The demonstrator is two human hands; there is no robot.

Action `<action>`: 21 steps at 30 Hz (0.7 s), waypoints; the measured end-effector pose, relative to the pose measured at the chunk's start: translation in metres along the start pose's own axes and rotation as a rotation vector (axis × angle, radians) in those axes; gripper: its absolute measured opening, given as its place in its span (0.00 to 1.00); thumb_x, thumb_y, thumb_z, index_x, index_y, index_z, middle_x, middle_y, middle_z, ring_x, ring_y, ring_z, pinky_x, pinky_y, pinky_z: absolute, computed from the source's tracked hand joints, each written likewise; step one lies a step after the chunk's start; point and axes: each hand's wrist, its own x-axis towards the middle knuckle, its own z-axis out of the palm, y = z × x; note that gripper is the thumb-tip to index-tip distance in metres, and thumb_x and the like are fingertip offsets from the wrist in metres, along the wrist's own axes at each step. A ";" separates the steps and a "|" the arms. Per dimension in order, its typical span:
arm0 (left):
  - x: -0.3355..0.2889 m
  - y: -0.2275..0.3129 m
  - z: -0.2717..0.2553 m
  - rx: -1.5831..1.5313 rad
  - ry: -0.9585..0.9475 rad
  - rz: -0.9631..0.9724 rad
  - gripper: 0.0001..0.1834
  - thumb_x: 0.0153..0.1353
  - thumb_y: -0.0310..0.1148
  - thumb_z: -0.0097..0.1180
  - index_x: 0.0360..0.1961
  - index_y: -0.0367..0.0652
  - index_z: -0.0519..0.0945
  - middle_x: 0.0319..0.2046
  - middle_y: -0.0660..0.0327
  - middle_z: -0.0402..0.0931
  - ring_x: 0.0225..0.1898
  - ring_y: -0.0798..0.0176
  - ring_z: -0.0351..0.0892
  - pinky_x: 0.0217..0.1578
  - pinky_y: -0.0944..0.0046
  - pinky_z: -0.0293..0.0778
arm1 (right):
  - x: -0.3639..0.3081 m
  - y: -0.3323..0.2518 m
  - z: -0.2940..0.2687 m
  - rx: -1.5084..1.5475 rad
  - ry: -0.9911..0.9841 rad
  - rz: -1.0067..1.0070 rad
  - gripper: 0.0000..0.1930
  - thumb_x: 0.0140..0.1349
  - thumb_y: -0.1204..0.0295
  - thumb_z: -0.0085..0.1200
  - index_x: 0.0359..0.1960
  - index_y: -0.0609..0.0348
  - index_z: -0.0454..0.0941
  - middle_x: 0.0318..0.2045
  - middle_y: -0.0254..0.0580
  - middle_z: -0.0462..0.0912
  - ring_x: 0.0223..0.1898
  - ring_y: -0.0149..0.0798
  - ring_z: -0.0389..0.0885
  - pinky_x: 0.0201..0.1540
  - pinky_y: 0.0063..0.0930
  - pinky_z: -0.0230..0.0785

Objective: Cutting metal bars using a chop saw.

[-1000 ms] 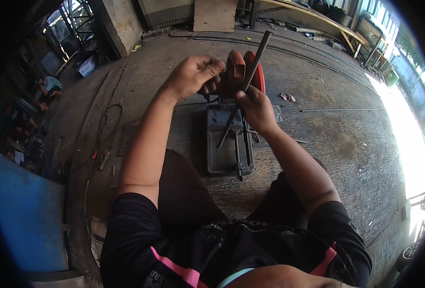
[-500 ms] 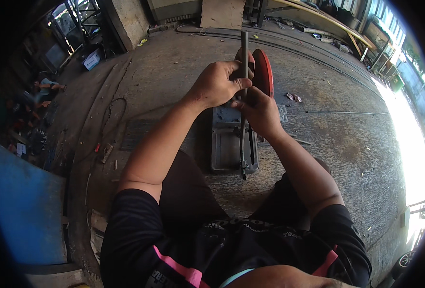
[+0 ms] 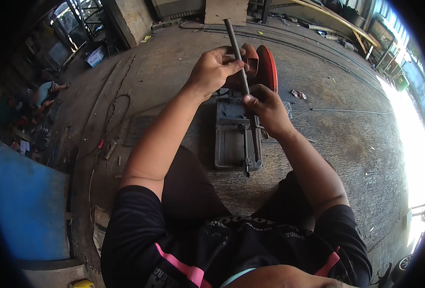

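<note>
A grey metal rod (image 3: 231,36) slants up and away between my two hands. My left hand (image 3: 213,71) pinches it around its middle, thumb on the near side. Lower down, my right hand (image 3: 271,109) has its thumb and fingers closed at the rod's lower end. Just below and beyond the hands stands a cut-off saw with a red guard (image 3: 269,67) and a dark metal base (image 3: 230,151). A clamp screw (image 3: 246,149) runs along that base toward me. My hands partly hide the saw's middle.
A thin rod (image 3: 351,111) lies on the concrete floor to the right, near a crumpled scrap (image 3: 298,94). A blue panel (image 3: 25,201) stands at the left. Another person (image 3: 44,93) is low down at the far left. Cables (image 3: 308,41) cross the floor behind the saw.
The rod has gone from upright to leaning, its top now tipped left. My right hand has shifted slightly right and lower. The view has moved a little.
</note>
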 end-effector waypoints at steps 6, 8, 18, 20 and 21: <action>0.007 -0.010 -0.022 -0.353 -0.429 -0.074 0.43 0.57 0.63 0.48 0.63 0.40 0.60 0.50 0.48 0.73 0.50 0.53 0.76 0.51 0.53 0.71 | 0.002 -0.002 -0.008 0.621 -0.183 0.162 0.14 0.68 0.63 0.42 0.41 0.63 0.72 0.27 0.37 0.73 0.23 0.31 0.72 0.28 0.23 0.67; 0.005 -0.009 -0.021 -0.337 -0.512 -0.063 0.61 0.42 0.79 0.44 0.66 0.40 0.53 0.56 0.45 0.68 0.56 0.50 0.70 0.54 0.50 0.67 | 0.001 -0.001 -0.012 0.671 -0.243 0.140 0.14 0.68 0.63 0.42 0.41 0.63 0.72 0.27 0.37 0.74 0.23 0.32 0.72 0.28 0.23 0.66; 0.007 -0.031 -0.045 -0.374 -0.360 -0.064 0.31 0.60 0.58 0.51 0.50 0.40 0.73 0.46 0.51 0.75 0.51 0.52 0.75 0.51 0.53 0.71 | 0.001 0.006 -0.021 0.722 -0.275 0.092 0.12 0.68 0.65 0.43 0.40 0.61 0.72 0.26 0.37 0.73 0.22 0.30 0.69 0.26 0.22 0.62; 0.012 -0.047 -0.063 0.093 -0.032 0.024 0.21 0.62 0.47 0.53 0.45 0.40 0.76 0.40 0.56 0.78 0.45 0.58 0.78 0.47 0.59 0.72 | 0.004 0.010 -0.024 0.422 -0.135 0.111 0.10 0.68 0.67 0.43 0.37 0.61 0.72 0.24 0.34 0.72 0.22 0.28 0.68 0.26 0.22 0.61; 0.015 -0.057 -0.073 0.311 0.076 -0.032 0.20 0.61 0.46 0.54 0.43 0.39 0.77 0.39 0.58 0.78 0.42 0.61 0.78 0.45 0.62 0.72 | 0.002 0.013 -0.028 0.418 -0.122 0.137 0.10 0.68 0.67 0.43 0.37 0.61 0.72 0.24 0.34 0.72 0.22 0.28 0.68 0.26 0.22 0.61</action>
